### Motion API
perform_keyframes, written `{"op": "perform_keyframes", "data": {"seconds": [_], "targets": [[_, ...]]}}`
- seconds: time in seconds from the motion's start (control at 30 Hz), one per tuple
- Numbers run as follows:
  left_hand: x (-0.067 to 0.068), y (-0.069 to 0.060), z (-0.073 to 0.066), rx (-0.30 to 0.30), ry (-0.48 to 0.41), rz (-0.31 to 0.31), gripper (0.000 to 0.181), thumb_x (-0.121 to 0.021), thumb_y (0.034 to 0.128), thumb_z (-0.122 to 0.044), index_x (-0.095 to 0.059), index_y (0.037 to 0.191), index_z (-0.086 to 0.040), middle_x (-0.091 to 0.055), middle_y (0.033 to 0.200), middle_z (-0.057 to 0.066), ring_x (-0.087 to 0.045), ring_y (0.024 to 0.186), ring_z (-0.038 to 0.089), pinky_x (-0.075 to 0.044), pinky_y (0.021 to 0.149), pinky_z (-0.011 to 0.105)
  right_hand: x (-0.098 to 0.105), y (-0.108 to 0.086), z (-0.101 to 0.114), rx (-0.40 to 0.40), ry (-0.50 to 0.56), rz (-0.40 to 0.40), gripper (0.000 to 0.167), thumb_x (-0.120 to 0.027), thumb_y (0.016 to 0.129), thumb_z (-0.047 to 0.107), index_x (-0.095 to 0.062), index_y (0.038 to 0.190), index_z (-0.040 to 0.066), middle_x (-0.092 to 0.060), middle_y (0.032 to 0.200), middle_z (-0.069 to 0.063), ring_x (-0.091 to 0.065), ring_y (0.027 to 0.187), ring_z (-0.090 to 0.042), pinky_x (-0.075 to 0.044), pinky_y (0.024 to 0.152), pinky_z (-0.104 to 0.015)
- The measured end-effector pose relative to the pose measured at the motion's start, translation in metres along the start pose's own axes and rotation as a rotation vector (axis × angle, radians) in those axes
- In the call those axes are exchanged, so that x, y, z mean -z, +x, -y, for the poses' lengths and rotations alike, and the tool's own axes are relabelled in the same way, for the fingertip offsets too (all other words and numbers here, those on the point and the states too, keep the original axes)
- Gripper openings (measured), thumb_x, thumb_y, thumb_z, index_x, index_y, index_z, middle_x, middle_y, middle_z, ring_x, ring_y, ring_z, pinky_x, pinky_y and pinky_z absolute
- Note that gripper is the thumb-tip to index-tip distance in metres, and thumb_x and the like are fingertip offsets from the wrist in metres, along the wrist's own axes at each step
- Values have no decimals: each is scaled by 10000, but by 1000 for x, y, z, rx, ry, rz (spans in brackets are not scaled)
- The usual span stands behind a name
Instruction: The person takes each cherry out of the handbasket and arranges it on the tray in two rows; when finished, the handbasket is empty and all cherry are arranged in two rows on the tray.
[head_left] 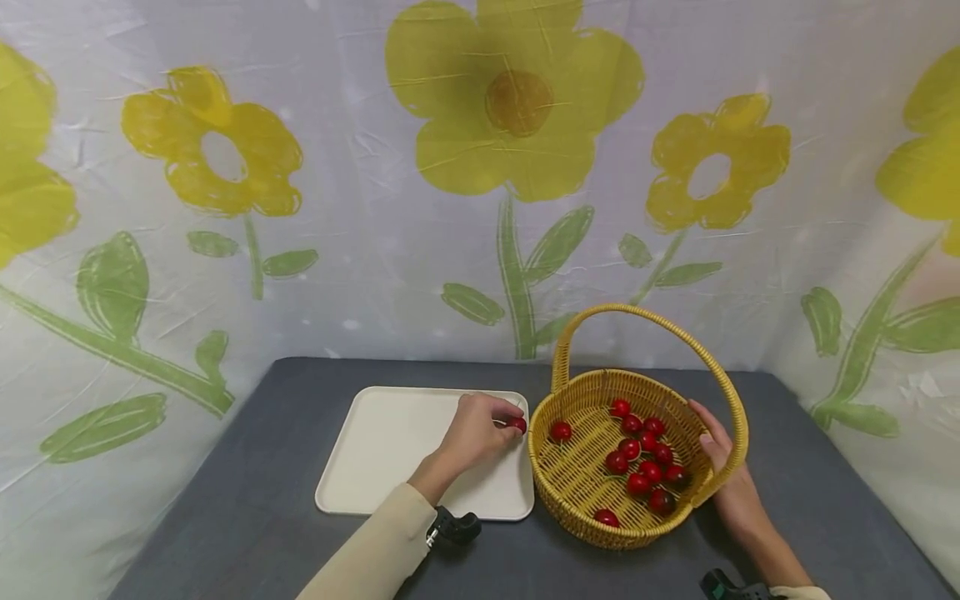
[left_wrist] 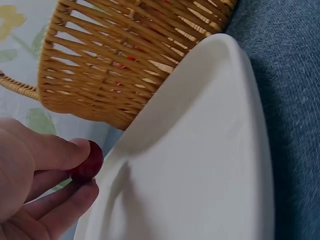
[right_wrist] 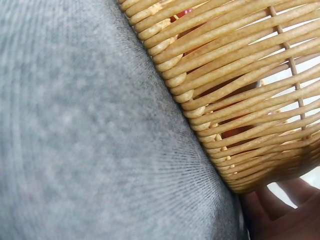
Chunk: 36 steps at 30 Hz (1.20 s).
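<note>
A single red cherry point(left_wrist: 89, 162) is pinched between the thumb and fingers of my left hand point(head_left: 478, 429), just above the right edge of a white rectangular tray point(head_left: 390, 442). To the tray's right stands a yellow woven basket point(head_left: 570, 492) with a tall arched handle. Several cherries point(head_left: 628, 450) lie inside it, most of them on its right side. My right hand point(head_left: 731, 475) rests against the basket's right side, below the handle, with its fingers along the rim. In the right wrist view the basket wall hides part of that hand.
Both tray and basket stand on a dark grey tabletop point(head_left: 262, 500). Behind the table hangs a pale cloth point(head_left: 360, 250) printed with yellow flowers. The basket's handle point(head_left: 660, 317) arches up above its rim and passes in front of the right hand.
</note>
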<state>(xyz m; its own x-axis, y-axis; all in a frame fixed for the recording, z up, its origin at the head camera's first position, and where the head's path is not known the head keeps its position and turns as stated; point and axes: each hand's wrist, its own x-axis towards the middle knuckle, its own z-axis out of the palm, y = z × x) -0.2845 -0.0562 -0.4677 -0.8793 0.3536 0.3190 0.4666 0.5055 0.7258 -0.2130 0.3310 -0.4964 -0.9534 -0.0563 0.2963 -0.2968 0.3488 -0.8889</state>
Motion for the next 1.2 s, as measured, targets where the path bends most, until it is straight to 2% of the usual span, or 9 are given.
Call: {"op": "perform_keyframes", "data": {"seconds": [0.17, 0.33, 0.57, 0.73, 0.87, 1.0, 1.1, 1.2], "targets": [[-5, 2, 1, 1, 60, -15, 198, -833, 852, 44, -869, 1038, -14, -855, 939, 66, -829, 907, 197, -656, 842, 333, 1, 1, 0, -7, 10, 5, 537, -272, 1222, 266, -258, 1756, 219, -274, 1766, -215, -414, 1400, 152, -399, 1010, -37], [-8, 2, 3, 16, 65, -25, 205, -852, 850, 26, -877, 1041, -42, -857, 946, 44, -817, 921, 185, -636, 857, 307, 0, 0, 1, -5, 16, 7, 537, -269, 1222, 269, -259, 1756, 212, -276, 1761, -223, -418, 1404, 146, -401, 1013, -38], [-11, 1, 6, 55, 66, -9, 197, -865, 868, 0, -880, 1053, -67, -856, 942, 31, -805, 889, 143, -624, 834, 280, 0, 0, 1, -2, 13, 7, 535, -270, 1222, 268, -262, 1755, 213, -281, 1759, -205, -410, 1405, 149, -391, 1017, -36], [-11, 1, 7, 39, 47, 10, 226, -868, 867, 6, -868, 1087, -41, -856, 967, 69, -826, 906, 187, -657, 872, 354, 1, 1, 1, -7, 6, 5, 536, -271, 1223, 272, -261, 1755, 210, -274, 1765, -215, -397, 1402, 161, -381, 1015, -32], [-8, -3, 8, 19, 51, 16, 258, -870, 864, -8, -858, 1121, -31, -855, 996, 89, -832, 918, 206, -654, 877, 341, 2, 2, 0, -17, 5, 7, 537, -272, 1223, 284, -259, 1756, 215, -274, 1766, -216, -401, 1392, 168, -387, 1009, -31], [-1, -9, 8, -4, 74, -4, 267, -881, 848, -29, -859, 1115, -36, -853, 1026, 92, -815, 918, 231, -640, 836, 321, 1, 2, 1, -15, 29, 9, 538, -273, 1223, 273, -256, 1756, 203, -287, 1758, -179, -433, 1390, 148, -407, 1016, -39], [7, -14, 8, -8, 56, -20, 292, -884, 849, -33, -848, 1138, -17, -845, 1108, 120, -819, 969, 313, -669, 870, 405, 1, 2, 1, -14, 42, 5, 538, -277, 1222, 273, -259, 1755, 202, -308, 1749, -130, -450, 1386, 138, -416, 1016, -44], [15, -20, 5, 27, 1, -35, 330, -874, 877, -48, -829, 1203, -14, -826, 1200, 144, -812, 1063, 374, -664, 939, 488, 0, 1, 2, -14, 42, 1, 538, -279, 1222, 274, -263, 1755, 204, -317, 1747, -108, -446, 1386, 138, -411, 1015, -45]]}}
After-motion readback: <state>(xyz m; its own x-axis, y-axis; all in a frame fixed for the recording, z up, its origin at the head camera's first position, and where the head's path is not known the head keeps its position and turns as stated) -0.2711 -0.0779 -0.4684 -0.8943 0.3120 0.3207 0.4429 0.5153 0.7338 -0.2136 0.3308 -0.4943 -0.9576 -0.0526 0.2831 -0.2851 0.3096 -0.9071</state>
